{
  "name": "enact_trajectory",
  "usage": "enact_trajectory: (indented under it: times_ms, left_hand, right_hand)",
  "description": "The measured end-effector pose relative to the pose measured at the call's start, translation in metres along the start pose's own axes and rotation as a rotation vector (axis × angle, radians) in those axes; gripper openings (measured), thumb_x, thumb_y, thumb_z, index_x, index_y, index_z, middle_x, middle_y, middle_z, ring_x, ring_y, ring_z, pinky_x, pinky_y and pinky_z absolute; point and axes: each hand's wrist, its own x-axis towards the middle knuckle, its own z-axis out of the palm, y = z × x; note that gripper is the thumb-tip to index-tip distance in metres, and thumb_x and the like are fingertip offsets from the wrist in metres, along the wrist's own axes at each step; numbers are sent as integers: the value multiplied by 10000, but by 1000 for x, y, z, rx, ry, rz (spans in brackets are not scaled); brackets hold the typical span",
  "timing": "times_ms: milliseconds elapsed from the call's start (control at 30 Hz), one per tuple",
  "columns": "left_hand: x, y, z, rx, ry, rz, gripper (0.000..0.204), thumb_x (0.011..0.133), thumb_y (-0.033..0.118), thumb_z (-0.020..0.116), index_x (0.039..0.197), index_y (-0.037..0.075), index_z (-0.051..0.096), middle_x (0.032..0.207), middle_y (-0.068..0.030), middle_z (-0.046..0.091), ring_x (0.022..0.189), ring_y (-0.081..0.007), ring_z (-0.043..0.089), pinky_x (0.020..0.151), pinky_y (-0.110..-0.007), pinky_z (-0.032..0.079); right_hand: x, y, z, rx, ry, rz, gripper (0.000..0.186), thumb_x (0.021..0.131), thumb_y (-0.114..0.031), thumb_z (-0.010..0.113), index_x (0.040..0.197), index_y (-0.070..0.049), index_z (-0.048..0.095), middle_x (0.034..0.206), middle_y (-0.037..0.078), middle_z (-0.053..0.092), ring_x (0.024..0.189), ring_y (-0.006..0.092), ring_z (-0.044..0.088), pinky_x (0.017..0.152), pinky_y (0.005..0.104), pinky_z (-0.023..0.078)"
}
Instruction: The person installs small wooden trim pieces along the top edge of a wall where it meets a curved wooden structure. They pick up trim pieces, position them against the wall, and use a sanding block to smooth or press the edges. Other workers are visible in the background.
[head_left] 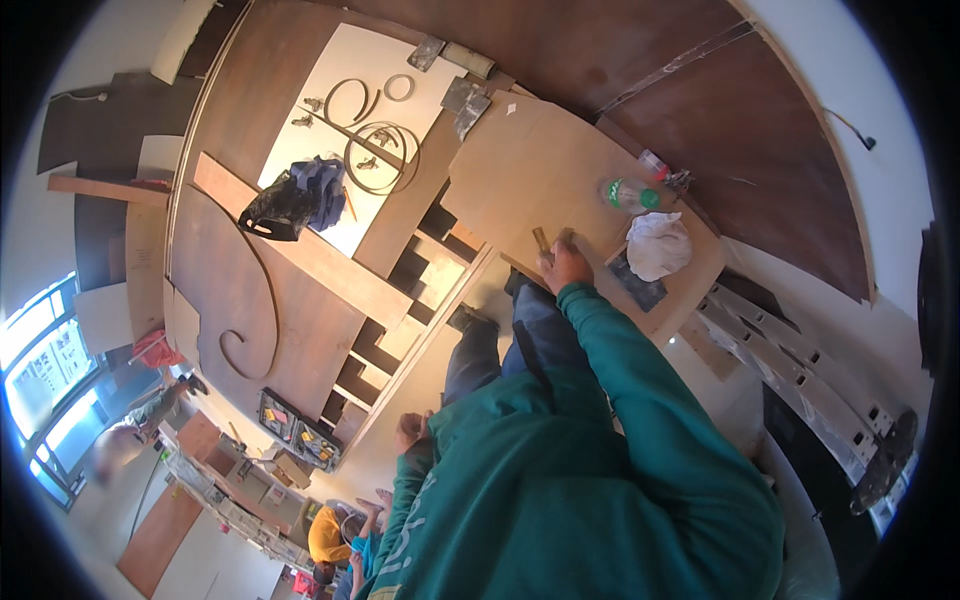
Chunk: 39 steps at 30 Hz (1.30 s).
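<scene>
My right hand (pixel 567 268) is closed at the near edge of a light brown board (pixel 520 160). Out of its fingers stick the short brown ends of a strip-like piece (pixel 541 240), too small to name. Beside that hand lie a dark flat plate (pixel 637 285) and a crumpled white cloth (pixel 660 246). Farther back, a clear bottle with a green cap (pixel 632 195) rests on its side. My left hand (pixel 410 431) hangs low by my waist, away from the boards. Its fingers look curled, and whatever they may hold is hidden.
Coiled edging strips (pixel 385 158), a black plastic bag (pixel 275 210) and a long curled strip (pixel 262 290) lie on boards to the left. An open toolbox (pixel 298 430) sits at the near left corner. A ladder (pixel 800 365) is at right; other people (pixel 330 535) are lower left.
</scene>
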Motion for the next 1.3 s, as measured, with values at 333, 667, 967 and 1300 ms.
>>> enact_trajectory:
  times_ms: [333, 667, 967, 1300]
  left_hand:
    - [-20, 14, 2, -285, 14, 124, 341, 965, 343, 705, 915, 17, 623, 820, -74, 645, 788, -184, 641, 748, -344, 526]
    - [12, 8, -12, -378, 25, 177, 307, 960, 308, 711, 1031, 23, 620, 987, -83, 673, 871, -198, 667, 760, -345, 542]
    - [19, 176, -74, -526, -175, 850, 294, 931, 188, 737, 1147, 12, 646, 1069, -57, 688, 883, -131, 626, 775, -288, 535]
    - [-74, 224, -137, -845, -416, 1088, 341, 924, 113, 737, 1218, -15, 620, 979, -24, 680, 837, -64, 626, 780, -226, 513]
  right_hand:
    - [30, -10, 10, -169, -99, 85, 585, 819, -380, 775, 1234, -42, 538, 1050, 202, 701, 971, 390, 697, 821, 505, 573]
    - [24, 9, 28, 28, -12, 39, 286, 866, -232, 713, 1046, -17, 661, 944, 211, 715, 881, 359, 708, 805, 445, 561]
    - [-134, -115, -123, 942, 74, -108, 341, 927, -207, 722, 1169, 31, 688, 898, 21, 704, 795, 59, 601, 715, 226, 492]
    - [-272, -213, -165, 1129, 225, -457, 353, 973, -127, 680, 1269, 62, 643, 1037, 59, 709, 901, 81, 621, 788, 226, 504]
